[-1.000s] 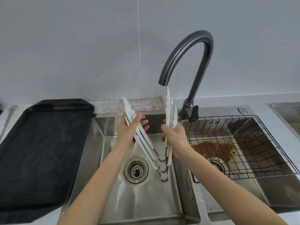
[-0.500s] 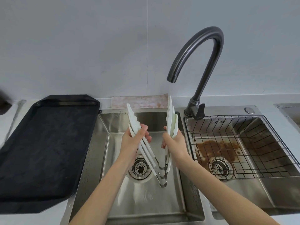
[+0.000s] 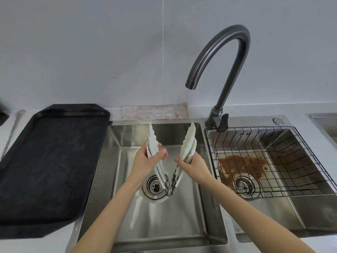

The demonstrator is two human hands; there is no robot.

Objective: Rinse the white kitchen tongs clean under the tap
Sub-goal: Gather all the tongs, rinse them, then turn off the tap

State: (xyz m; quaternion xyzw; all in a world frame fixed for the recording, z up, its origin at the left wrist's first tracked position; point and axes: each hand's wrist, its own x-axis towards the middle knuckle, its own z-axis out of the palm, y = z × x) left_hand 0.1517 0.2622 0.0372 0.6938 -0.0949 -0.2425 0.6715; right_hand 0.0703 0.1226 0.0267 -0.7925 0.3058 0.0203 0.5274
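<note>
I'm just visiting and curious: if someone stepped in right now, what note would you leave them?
Left hand grips one arm of the white tongs; right hand grips the other, spreading them into a V over the left sink basin.
Tong tips point up, hinge down near the drain.
Tap: no water visibly running.
Left to do: hold the tongs under the spout and rinse.

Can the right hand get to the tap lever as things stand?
Probably not yet: the right hand grips one arm of the white tongs. The path up to the tap lever looks free, but it would have to release that grip first.
</note>
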